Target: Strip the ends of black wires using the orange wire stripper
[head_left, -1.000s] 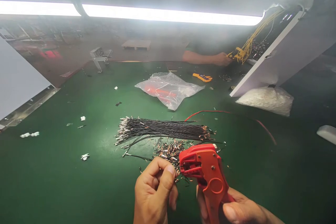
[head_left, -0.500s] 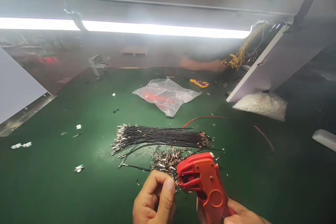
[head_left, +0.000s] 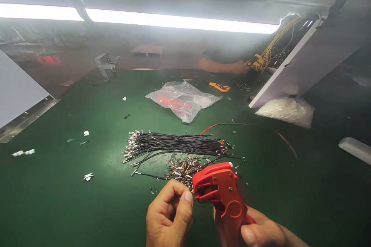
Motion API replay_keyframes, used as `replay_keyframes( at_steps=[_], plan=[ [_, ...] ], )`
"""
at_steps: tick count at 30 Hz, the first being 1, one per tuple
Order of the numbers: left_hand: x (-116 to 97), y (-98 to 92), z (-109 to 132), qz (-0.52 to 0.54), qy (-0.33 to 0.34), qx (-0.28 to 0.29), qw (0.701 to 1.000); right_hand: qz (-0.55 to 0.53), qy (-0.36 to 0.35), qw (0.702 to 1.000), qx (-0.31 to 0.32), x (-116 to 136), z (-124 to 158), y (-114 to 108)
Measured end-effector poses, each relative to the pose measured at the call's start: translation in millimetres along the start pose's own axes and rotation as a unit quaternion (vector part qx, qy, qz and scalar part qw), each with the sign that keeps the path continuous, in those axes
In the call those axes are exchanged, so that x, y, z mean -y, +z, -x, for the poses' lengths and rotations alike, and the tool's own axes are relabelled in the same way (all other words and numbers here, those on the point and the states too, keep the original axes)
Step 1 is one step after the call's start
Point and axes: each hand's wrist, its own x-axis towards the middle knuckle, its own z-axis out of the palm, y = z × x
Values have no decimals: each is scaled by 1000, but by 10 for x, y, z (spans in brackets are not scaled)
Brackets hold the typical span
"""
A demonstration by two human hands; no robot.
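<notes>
My right hand [head_left: 261, 228] is wrapped around the handle of a red wire stripper [head_left: 228, 197], its jaws facing left. My left hand [head_left: 171, 212] is closed in a pinch right beside those jaws. A short bit of black wire [head_left: 195, 193] shows between the fingertips and the stripper's mouth; the rest of it is hidden by the hand. Just beyond lies a heap of cut wire scraps [head_left: 185, 168], black and copper-coloured. Behind the heap stretches a bundle of black wires [head_left: 176, 143], with metal terminals at the left ends and bare copper at the right.
A clear plastic bag [head_left: 185, 100] with red things inside lies farther back on the green table [head_left: 58, 197]. An orange-yellow tool [head_left: 219, 87] is near another person's arm [head_left: 226, 66]. At right a bag of white pieces [head_left: 286, 112] rests against a white panel [head_left: 290, 65].
The whole view has shifted slightly, so the table things sit higher in the picture. Both hands stay together at the stripper's jaws, and more of my right thumb shows on the handle.
</notes>
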Motion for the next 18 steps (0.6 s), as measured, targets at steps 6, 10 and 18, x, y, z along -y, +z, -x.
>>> replay_keyframes(
  at_steps=[6, 10, 18],
  plan=[
    [33, -62, -20, -36, 6, 5, 999, -4, -1, 1000, 23, 29, -44, 31],
    [21, -64, -14, -49, 5, -1, 999, -8, 7, 999, 40, 50, -60, 61],
    [17, -65, 0, -47, -6, 2, 999, 12, 14, 1000, 18, 31, -42, 30]
  ],
)
